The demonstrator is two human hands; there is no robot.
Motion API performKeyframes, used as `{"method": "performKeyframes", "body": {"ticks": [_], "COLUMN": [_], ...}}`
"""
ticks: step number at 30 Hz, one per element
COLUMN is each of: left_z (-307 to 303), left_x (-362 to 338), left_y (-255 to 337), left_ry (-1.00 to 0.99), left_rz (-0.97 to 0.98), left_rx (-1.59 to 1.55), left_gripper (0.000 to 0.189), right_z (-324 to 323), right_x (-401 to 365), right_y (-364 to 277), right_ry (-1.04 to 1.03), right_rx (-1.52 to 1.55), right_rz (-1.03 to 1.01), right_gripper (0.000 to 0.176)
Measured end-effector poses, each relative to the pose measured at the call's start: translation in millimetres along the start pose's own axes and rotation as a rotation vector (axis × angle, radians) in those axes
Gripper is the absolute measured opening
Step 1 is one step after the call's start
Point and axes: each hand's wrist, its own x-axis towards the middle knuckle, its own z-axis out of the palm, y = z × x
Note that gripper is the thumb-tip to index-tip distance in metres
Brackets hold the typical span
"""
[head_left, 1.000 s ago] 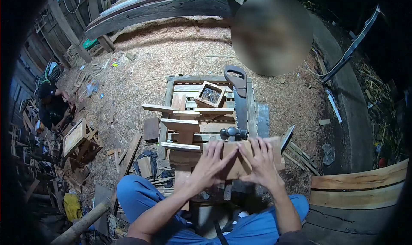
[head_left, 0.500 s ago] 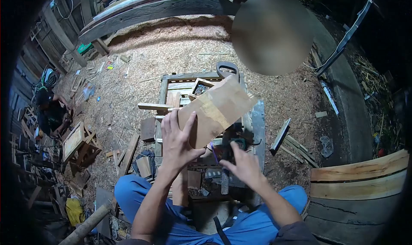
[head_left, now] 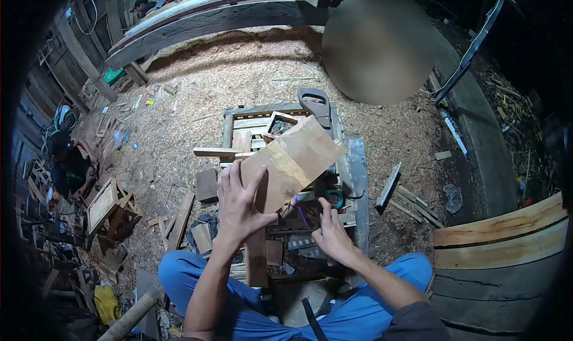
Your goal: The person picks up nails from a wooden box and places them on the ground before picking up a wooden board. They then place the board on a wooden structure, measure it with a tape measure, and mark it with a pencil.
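over sawdust-strewn ground (head_left: 239, 78), a slatted table (head_left: 228, 126) (saw (head_left: 316, 105) atop) stands.

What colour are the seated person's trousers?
Blue, showing best in the head view.

Board: flat rectangular wood, brown, paler yellowish band (head_left: 289, 165) across its middle
Board pose: slanted, far end to the right
Board state: gripped by left hand (head_left: 239, 205) at near-left end
Board place: above middle of slatted table (head_left: 227, 132), wooden board (head_left: 310, 145) covering part of it
Dark item (head_left: 320, 190): at right hand (head_left: 334, 235), partly hidden, type unclear
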Motion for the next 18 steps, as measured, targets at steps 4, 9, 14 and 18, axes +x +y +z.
{"method": "performKeyframes", "body": {"ticks": [4, 9, 14, 18], "left_z": [-2.6, -9.8, -14.9, -12.0], "left_x": [-8.2, -15.0, -20.9, -26.8], "left_y": [-7.4, -8.1, -4.0, 0.2], "left_ry": [-0.049, -0.021, 0.013, 0.092], "left_rz": [0.011, 0.013, -0.02, -0.077], "left_rx": [-0.024, -0.035, -0.024, -0.001], "left_gripper": [0.111, 0.107, 0.104, 0.1], "right_z": [-9.8, -37.6, -68.5, -77.7], "right_x": [3.1, 4.5, 15.1, 33.4], "right_y": [9.1, 0.1, -8.8, 6.6], "right_ry": [0.08, 0.108, 0.247, 0.32], "right_rx": [0.167, 0.283, 0.228, 0.095], "right_rz": [0.011, -0.038, 0.003, -0.012], "right_gripper": [0.089, 0.081, 0.075, 0.069]}}
